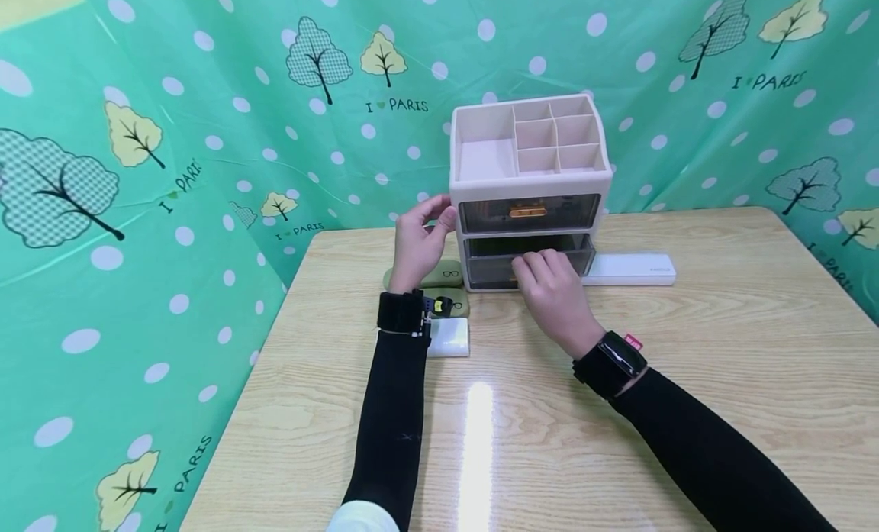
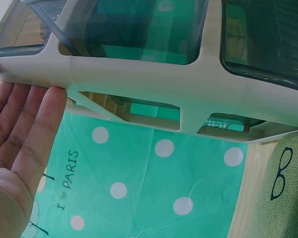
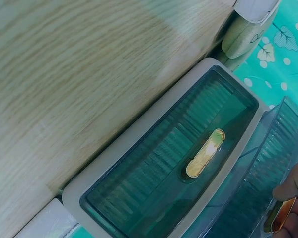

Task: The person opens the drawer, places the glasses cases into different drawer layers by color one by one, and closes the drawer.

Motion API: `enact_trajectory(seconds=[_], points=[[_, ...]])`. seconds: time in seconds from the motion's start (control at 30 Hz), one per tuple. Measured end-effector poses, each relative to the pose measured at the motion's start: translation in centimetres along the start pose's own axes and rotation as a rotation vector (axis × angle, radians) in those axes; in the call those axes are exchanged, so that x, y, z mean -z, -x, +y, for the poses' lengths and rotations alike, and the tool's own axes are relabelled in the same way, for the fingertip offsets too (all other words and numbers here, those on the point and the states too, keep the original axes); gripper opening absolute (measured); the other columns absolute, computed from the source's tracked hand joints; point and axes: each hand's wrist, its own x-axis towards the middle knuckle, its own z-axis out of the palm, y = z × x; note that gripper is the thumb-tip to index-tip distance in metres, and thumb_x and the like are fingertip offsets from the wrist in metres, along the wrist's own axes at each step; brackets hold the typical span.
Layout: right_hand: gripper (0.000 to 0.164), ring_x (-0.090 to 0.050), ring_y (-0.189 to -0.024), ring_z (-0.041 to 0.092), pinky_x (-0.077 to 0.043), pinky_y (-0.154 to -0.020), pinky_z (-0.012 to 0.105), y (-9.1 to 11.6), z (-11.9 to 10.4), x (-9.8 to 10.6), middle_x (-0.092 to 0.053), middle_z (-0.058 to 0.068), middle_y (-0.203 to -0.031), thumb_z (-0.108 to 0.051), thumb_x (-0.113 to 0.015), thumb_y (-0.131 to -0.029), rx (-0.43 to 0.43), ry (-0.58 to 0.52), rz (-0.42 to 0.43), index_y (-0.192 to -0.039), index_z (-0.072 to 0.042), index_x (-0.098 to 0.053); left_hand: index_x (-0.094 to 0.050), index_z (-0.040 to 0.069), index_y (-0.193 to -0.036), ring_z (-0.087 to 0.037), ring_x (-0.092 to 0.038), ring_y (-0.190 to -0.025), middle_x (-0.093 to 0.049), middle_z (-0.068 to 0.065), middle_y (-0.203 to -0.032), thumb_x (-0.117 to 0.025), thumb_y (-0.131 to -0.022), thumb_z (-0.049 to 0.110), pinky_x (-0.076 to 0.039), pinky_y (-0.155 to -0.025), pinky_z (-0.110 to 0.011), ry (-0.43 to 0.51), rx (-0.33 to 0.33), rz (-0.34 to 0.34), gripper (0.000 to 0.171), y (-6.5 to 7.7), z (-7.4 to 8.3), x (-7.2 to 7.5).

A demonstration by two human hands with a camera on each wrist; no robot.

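A beige desktop organizer (image 1: 532, 182) with smoky see-through drawers stands at the back of the table. Its top drawer (image 1: 481, 215) is closed; the drawer beneath (image 1: 577, 259) is pulled partway out. My right hand (image 1: 556, 295) is at that drawer's front. In the right wrist view its thumb and fingers pinch a gold handle (image 3: 279, 216), while a lower drawer (image 3: 139, 186) with its own gold handle (image 3: 206, 153) stays closed. My left hand (image 1: 420, 238) touches the organizer's left side; the left wrist view shows its extended fingers (image 2: 44, 116) against the beige edge.
Left of the organizer lie two green glasses cases (image 1: 449, 272), partly hidden by my left wrist, with a white flat box (image 1: 449, 337) in front. A long white box (image 1: 632, 269) lies on the right. A green patterned cloth (image 1: 357, 158) hangs behind the wooden table (image 1: 721, 349).
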Motion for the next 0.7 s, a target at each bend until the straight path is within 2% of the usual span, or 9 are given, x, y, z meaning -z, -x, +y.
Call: enact_trajectory(seconds=[0.33,0.57,0.7], points=[[0.013,-0.062,-0.088,0.04,-0.058,-0.076,0.048,0.3,-0.3,0.5,-0.069,0.026,-0.1,0.01,-0.067,-0.093,0.006,-0.004,-0.007,-0.106,0.012,-0.068,-0.066,-0.011,-0.122,-0.032,-0.069,-0.104,-0.07,-0.024,-0.114,-0.063,-0.102,0.01,-0.063,-0.085,-0.029,-0.01,0.006,-0.002,0.03,-0.1,0.1,0.0],[0.013,-0.063,-0.087,0.039,-0.058,-0.075,0.047,0.5,-0.6,0.9,-0.069,0.026,-0.1,0.009,-0.069,-0.092,0.001,-0.009,-0.004,-0.105,0.011,-0.069,-0.067,-0.007,-0.124,-0.03,-0.069,-0.104,-0.071,-0.022,-0.115,-0.064,-0.101,0.014,-0.064,-0.084,-0.029,-0.013,0.014,0.005,0.031,-0.7,-2.5,-0.1],[0.014,-0.063,-0.086,0.039,-0.059,-0.074,0.047,0.7,-0.8,1.0,-0.07,0.026,-0.099,0.01,-0.069,-0.091,0.004,-0.006,0.002,-0.105,0.011,-0.069,-0.069,-0.003,-0.123,-0.026,-0.07,-0.103,-0.072,-0.018,-0.114,-0.066,-0.101,0.02,-0.064,-0.083,-0.029,-0.004,-0.007,-0.002,0.033,-0.7,-3.1,0.0]])
